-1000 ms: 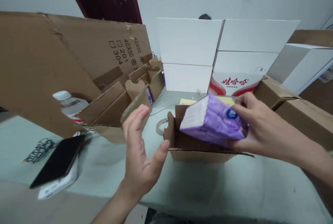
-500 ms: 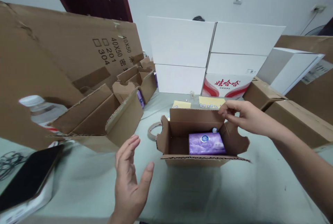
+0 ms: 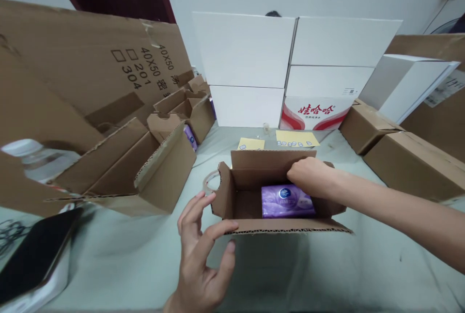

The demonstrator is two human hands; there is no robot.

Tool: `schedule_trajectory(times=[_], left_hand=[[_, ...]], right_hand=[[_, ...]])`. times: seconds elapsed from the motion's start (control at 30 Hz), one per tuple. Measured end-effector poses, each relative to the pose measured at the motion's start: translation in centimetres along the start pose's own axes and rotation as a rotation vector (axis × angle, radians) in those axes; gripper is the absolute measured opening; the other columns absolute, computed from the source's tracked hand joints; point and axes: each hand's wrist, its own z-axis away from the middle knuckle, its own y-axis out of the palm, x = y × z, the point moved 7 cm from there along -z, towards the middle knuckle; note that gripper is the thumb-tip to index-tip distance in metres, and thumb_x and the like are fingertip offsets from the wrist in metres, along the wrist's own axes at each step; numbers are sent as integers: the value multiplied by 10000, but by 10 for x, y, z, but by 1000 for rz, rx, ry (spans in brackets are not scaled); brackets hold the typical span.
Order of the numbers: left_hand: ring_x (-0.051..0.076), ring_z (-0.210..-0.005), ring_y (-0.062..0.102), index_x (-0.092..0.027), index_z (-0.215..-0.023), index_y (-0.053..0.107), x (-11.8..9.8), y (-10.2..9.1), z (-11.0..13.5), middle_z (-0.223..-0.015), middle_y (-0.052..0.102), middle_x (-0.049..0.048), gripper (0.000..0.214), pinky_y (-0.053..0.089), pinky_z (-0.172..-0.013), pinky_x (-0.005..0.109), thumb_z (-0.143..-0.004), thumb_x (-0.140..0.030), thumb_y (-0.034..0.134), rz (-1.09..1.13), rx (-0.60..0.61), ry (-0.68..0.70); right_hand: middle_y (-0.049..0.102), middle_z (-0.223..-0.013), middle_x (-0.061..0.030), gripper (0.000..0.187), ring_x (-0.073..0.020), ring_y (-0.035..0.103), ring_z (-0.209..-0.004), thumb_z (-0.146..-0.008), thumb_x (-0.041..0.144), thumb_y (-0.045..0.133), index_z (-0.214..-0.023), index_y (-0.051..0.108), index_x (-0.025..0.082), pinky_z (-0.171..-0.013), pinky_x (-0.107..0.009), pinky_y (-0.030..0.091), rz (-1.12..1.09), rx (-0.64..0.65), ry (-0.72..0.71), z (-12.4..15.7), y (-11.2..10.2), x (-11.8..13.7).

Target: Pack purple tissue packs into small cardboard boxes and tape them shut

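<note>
An open cardboard box (image 3: 240, 165) stands in front of me with its flaps up. Inside it, toward the right, lies a purple tissue pack (image 3: 285, 204). My right hand (image 3: 308, 175) reaches down into the box behind the pack, its fingers curled and their tips hidden, so whatever they hold does not show. At the box's front left corner is my left hand (image 3: 203, 250), fingers apart, the index fingertip against the front flap (image 3: 283, 226) and the thumb just below it.
A tape roll (image 3: 209, 182) lies left of the box, yellow notes (image 3: 296, 138) behind it. More open boxes (image 3: 163, 172), a bottle (image 3: 43, 160) and a phone (image 3: 36, 255) are on the left. Closed boxes (image 3: 410, 167) sit right; white panels (image 3: 247, 51) stand behind.
My right hand has gone down from above the back right corner into the box, covering a small white-and-blue item seen there earlier. My left hand has moved right, up to the box.
</note>
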Motion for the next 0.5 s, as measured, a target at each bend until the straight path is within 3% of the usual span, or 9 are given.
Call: schedule_trajectory(times=[0.1,0.23,0.3,0.37,0.4,0.43,0.5], left_hand=[[276,-1434,318,-251,-951,638,2,-1,2,-1441,411,68,249,358,-1170,500,-797,-59,602,8,-34,-8],[175,-1438,346,-237,-928,621,7,-2,1,-1477,384,39,233,433,-1127,309,-830,-30,578,15,-68,-70],[143,-1421,385,-232,-917,605,9,-8,0,-1468,417,32,222,462,-1087,244,-844,-26,566,31,-126,-119],[147,-1397,430,-228,-892,593,10,-18,1,-1424,482,37,200,491,-1055,232,-846,-35,569,46,-199,-133],[159,-1384,451,-226,-876,592,11,-23,3,-1404,508,42,190,502,-1049,244,-843,-41,572,46,-227,-133],[174,-1374,466,-225,-865,595,11,-27,5,-1391,523,46,181,512,-1048,262,-837,-47,580,39,-237,-127],[198,-1361,482,-227,-856,610,13,-32,12,-1387,528,50,174,531,-1042,290,-820,-57,602,15,-219,-107]], right_hand=[[701,-660,-100,116,-222,693,-663,-758,95,668,-670,693,167,-605,-297,484,-35,7,-1,1,-3,2],[684,-678,-35,177,-154,632,-612,-857,115,545,-749,667,187,-558,-256,431,-126,-42,-18,26,-34,-16],[697,-804,-33,185,-150,636,-710,-933,212,482,-844,643,197,-601,-252,451,-269,-226,4,40,-55,-41],[684,-916,-59,238,-163,634,-812,-981,312,425,-898,610,187,-651,-263,477,-465,-460,132,47,-63,-78],[674,-925,-70,265,-168,630,-819,-993,327,401,-904,600,176,-653,-269,484,-545,-531,222,46,-55,-97],[664,-893,-68,286,-161,624,-778,-1004,313,375,-903,598,164,-631,-268,485,-594,-512,323,39,-39,-111],[655,-812,-46,249,-142,619,-690,-998,268,432,-894,614,134,-603,-267,500,-608,-390,371,14,1,-120]])
